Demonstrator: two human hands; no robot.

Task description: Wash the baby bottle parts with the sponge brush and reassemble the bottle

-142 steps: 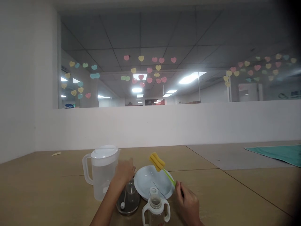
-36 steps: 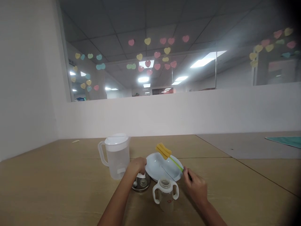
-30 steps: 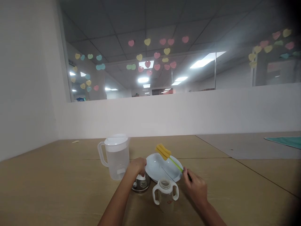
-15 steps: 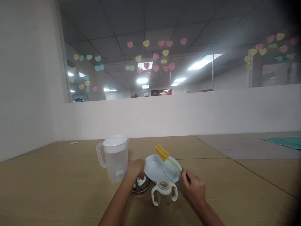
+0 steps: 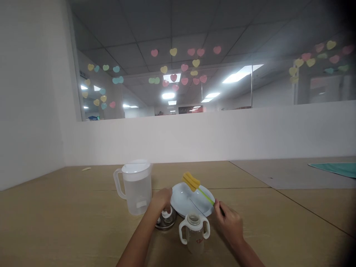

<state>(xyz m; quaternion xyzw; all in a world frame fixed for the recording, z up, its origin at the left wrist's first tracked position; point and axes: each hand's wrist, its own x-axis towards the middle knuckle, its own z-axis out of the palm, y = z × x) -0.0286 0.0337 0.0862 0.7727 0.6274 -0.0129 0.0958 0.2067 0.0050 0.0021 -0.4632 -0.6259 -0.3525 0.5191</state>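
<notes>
My right hand (image 5: 229, 221) is closed around the handle of a sponge bottle brush (image 5: 191, 181). Its yellow head is raised over a pale, shallow bowl (image 5: 182, 202), and its stem is green. My left hand (image 5: 162, 200) reaches down over a round metal tray (image 5: 168, 227), fingers bent together on a small white bottle cap (image 5: 167, 214) with a clear part below; the fingertips are partly hidden. Between the hands, in front of the bowl, a clear baby bottle (image 5: 194, 237) with two white handles and red print stands upright, its mouth uncovered.
A lidded translucent pitcher (image 5: 137, 191) stands left of the tray, handle to the left. A teal cloth (image 5: 336, 169) lies at the far right of the wooden table (image 5: 69, 222). Behind rises a white wall with a window (image 5: 167, 74) bearing heart stickers.
My left hand, blurred above the tray earlier, is now down in it at the cap. A white ring behind the bottle no longer shows there. The brush stays raised; the view has shifted.
</notes>
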